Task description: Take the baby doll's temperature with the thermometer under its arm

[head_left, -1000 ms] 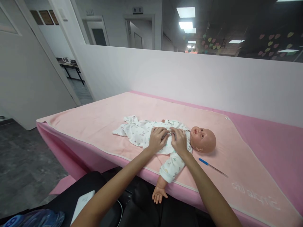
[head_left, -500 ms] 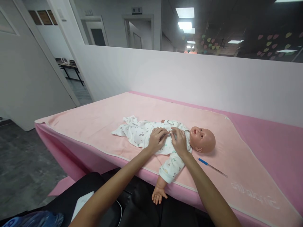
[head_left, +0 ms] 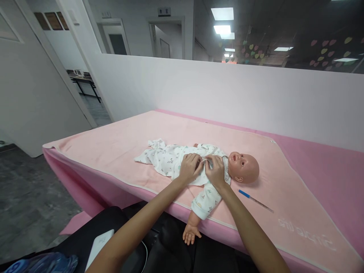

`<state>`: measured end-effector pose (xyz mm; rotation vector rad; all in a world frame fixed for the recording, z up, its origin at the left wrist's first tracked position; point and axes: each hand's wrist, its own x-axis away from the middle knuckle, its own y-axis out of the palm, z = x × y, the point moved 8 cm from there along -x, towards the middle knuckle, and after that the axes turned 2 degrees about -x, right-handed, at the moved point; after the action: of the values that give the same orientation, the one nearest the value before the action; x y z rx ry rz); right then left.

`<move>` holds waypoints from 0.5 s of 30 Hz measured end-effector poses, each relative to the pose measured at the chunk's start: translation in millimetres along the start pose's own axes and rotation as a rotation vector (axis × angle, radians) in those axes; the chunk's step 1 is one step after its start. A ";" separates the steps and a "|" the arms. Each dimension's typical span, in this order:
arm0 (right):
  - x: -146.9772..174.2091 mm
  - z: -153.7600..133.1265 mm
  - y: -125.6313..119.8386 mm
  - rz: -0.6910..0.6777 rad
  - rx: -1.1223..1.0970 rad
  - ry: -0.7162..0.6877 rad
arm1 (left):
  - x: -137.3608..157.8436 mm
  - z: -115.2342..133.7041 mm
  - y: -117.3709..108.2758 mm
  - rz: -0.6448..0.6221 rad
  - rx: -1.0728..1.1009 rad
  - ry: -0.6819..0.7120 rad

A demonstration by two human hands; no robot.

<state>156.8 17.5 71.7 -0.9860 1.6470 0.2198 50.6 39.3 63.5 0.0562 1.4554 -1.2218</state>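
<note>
A baby doll point(head_left: 247, 168) lies on its back, its head to the right and mouth open. It wears a white printed top point(head_left: 209, 201) and printed trousers point(head_left: 163, 161). My left hand point(head_left: 189, 168) is over the doll's middle, its fingertips pinched on a thin white tie point(head_left: 203, 159) at the front of the top. Close beside it on the chest, my right hand point(head_left: 215, 172) pinches the same tie. My fingers partly cover the tie, so its exact shape cannot be made out. One doll hand point(head_left: 192, 234) hangs past the table's near edge.
A pen-like stick with a blue end point(head_left: 243, 193) lies near the doll's head. Under everything is a pale pink mat point(head_left: 113, 140) on a darker pink cloth point(head_left: 318, 163). A white box-like object point(head_left: 99, 242) and blue plastic point(head_left: 42, 263) sit at lower left.
Both hands stay at the doll's chest with only small finger shifts. The right fingers have turned in slightly, and more of the white tie shows between the hands.
</note>
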 end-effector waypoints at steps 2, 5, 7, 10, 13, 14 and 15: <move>-0.5 0.3 -2.1 0.022 -0.015 0.013 | 1.2 -0.4 -3.9 0.051 -0.008 -0.004; -1.4 1.1 -3.3 0.024 -0.018 0.031 | 3.4 2.2 -9.3 0.115 -0.026 0.026; -1.8 0.7 -1.9 0.001 0.002 0.027 | 4.1 3.9 -11.6 0.143 -0.042 0.042; -1.3 1.1 0.7 -0.024 0.048 0.022 | 3.5 5.1 -12.9 0.160 -0.062 0.046; -0.2 3.5 3.8 -0.040 0.105 0.037 | 1.8 6.7 -10.7 0.135 -0.061 0.052; 0.1 4.2 5.0 -0.049 0.122 0.041 | 1.2 6.8 -9.5 0.120 -0.057 0.051; 0.4 4.6 6.1 -0.060 0.139 0.044 | 0.8 6.7 -8.4 0.104 -0.051 0.047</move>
<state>155.9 23.9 67.7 -0.9384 1.6466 0.0434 49.6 30.5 69.7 0.1250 1.5055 -1.1047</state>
